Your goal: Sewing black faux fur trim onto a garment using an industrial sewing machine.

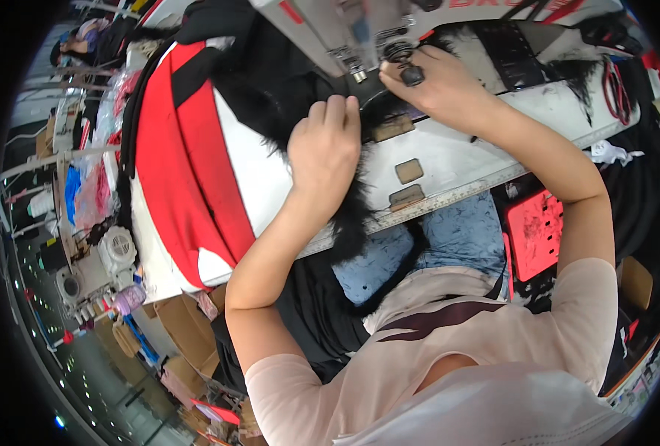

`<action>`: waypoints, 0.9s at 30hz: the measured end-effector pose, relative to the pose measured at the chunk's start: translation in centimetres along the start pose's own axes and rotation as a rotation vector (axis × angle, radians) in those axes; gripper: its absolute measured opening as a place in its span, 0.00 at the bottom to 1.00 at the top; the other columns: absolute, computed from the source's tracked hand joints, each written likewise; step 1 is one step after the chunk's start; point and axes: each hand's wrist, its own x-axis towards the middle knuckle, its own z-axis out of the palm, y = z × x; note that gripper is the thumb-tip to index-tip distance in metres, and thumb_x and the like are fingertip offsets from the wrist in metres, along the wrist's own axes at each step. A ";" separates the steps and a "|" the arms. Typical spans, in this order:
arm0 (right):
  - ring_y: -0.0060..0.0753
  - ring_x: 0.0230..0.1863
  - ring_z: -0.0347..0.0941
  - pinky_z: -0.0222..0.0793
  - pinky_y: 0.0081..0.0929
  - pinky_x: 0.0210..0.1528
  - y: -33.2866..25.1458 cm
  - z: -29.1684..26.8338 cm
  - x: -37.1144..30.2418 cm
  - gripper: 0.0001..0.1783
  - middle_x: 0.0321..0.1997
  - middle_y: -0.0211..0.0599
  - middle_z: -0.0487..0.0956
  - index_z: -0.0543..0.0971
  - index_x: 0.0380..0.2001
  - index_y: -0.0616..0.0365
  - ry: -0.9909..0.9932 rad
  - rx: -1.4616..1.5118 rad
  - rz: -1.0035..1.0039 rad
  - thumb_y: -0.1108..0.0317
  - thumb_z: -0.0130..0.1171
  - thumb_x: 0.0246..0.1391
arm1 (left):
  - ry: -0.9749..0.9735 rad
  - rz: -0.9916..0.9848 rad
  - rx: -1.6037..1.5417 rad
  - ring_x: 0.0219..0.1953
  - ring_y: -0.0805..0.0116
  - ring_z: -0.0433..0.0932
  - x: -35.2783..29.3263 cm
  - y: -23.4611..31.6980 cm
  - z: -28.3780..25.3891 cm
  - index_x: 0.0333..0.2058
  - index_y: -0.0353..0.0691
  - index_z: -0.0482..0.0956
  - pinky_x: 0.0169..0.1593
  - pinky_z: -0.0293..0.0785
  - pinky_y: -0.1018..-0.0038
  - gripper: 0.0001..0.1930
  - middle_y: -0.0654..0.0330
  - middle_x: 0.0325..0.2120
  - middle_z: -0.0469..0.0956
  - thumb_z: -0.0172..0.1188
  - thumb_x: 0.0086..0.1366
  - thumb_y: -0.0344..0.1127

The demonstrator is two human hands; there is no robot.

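Note:
On a white sewing machine bed [449, 165], my left hand [324, 149] presses its closed fingers onto black fur trim [352, 223], left of the presser foot area. The trim hangs over the bed's near edge. My right hand [441, 85] is bent in beside the needle area, its thumb and finger close together. Machine parts partly cover those fingers, and what they pinch is hidden. Between and beyond both hands, black fabric [274, 56] is bunched under the white sewing machine head [300, 21]. Metal fittings [358, 73] hang just above the left fingertips.
Red fabric with a black patch [207, 141] drapes across the table's left side. Red-handled scissors [616, 93] lie at the far right. Black cloth [293, 327] and a red perforated panel [534, 234] are below the table edge. Cardboard boxes [181, 331] stand at lower left.

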 end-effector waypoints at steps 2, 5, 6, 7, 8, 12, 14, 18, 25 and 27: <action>0.37 0.45 0.74 0.70 0.32 0.48 0.2 0.0 -0.3 0.21 0.46 0.31 0.77 0.77 0.44 0.60 0.017 0.020 -0.018 0.70 0.56 0.41 | 0.138 0.041 -0.102 0.31 0.68 0.73 -0.4 0.4 0.5 0.36 0.31 0.79 0.27 0.68 0.75 0.09 0.59 0.31 0.74 0.59 0.56 0.27; 0.38 0.46 0.74 0.70 0.33 0.48 0.7 0.5 -0.6 0.22 0.47 0.31 0.77 0.78 0.44 0.58 0.043 0.043 -0.037 0.69 0.55 0.41 | 0.085 0.069 -0.073 0.33 0.69 0.73 -0.8 0.2 0.4 0.38 0.30 0.80 0.29 0.69 0.77 0.13 0.57 0.40 0.77 0.58 0.52 0.26; 0.38 0.46 0.74 0.70 0.33 0.48 0.6 0.6 -0.6 0.22 0.47 0.31 0.77 0.78 0.44 0.58 0.046 0.052 -0.044 0.69 0.55 0.41 | 0.054 0.096 -0.089 0.33 0.69 0.73 -0.8 0.0 0.4 0.39 0.30 0.80 0.29 0.69 0.77 0.15 0.57 0.42 0.77 0.58 0.50 0.26; 0.37 0.46 0.74 0.70 0.33 0.48 0.6 0.5 -0.4 0.22 0.47 0.31 0.77 0.78 0.44 0.57 0.050 0.053 -0.060 0.69 0.54 0.42 | 0.070 0.097 -0.085 0.34 0.69 0.73 -0.9 -0.1 0.5 0.40 0.31 0.80 0.30 0.69 0.78 0.18 0.58 0.42 0.77 0.58 0.48 0.27; 0.37 0.46 0.74 0.70 0.33 0.48 0.6 0.3 -0.4 0.21 0.47 0.30 0.77 0.78 0.44 0.56 0.052 0.050 -0.074 0.69 0.54 0.42 | 0.066 0.092 -0.084 0.34 0.69 0.73 -0.8 -0.2 0.5 0.40 0.31 0.80 0.30 0.69 0.78 0.18 0.58 0.42 0.77 0.58 0.48 0.27; 0.35 0.45 0.74 0.69 0.33 0.49 0.6 0.3 -0.4 0.21 0.49 0.27 0.76 0.78 0.45 0.55 0.003 0.041 -0.053 0.70 0.53 0.44 | 0.057 0.089 -0.156 0.29 0.72 0.75 -0.5 -1.1 0.7 0.41 0.33 0.80 0.30 0.69 0.78 0.18 0.59 0.41 0.78 0.58 0.49 0.27; 0.35 0.45 0.74 0.68 0.33 0.49 0.5 0.4 -0.7 0.21 0.49 0.27 0.76 0.78 0.46 0.54 -0.012 0.025 -0.039 0.70 0.53 0.44 | 0.046 0.080 -0.203 0.27 0.73 0.75 -0.7 -1.1 0.6 0.41 0.34 0.81 0.29 0.69 0.78 0.18 0.59 0.41 0.78 0.58 0.48 0.28; 0.36 0.48 0.72 0.67 0.32 0.46 -0.2 0.1 -0.4 0.22 0.27 0.31 0.79 0.80 0.45 0.54 0.012 -0.029 -0.004 0.68 0.56 0.42 | 0.014 0.084 -0.019 0.19 0.76 0.74 -1.6 -0.1 0.4 0.42 0.35 0.81 0.25 0.69 0.79 0.19 0.59 0.42 0.78 0.58 0.48 0.29; 0.35 0.46 0.75 0.70 0.31 0.48 0.2 0.3 -0.5 0.25 0.50 0.28 0.77 0.77 0.50 0.52 0.008 -0.070 -0.001 0.71 0.54 0.44 | 0.017 0.031 0.006 0.16 0.79 0.72 -1.5 0.2 0.3 0.45 0.35 0.81 0.22 0.67 0.83 0.22 0.56 0.45 0.79 0.57 0.47 0.29; 0.35 0.46 0.75 0.70 0.32 0.46 0.2 0.1 -0.4 0.27 0.48 0.27 0.78 0.77 0.52 0.50 0.002 -0.045 0.031 0.71 0.55 0.42 | 0.017 0.031 0.000 0.16 0.78 0.72 -1.3 0.3 0.5 0.45 0.35 0.81 0.21 0.67 0.82 0.22 0.56 0.45 0.79 0.57 0.47 0.29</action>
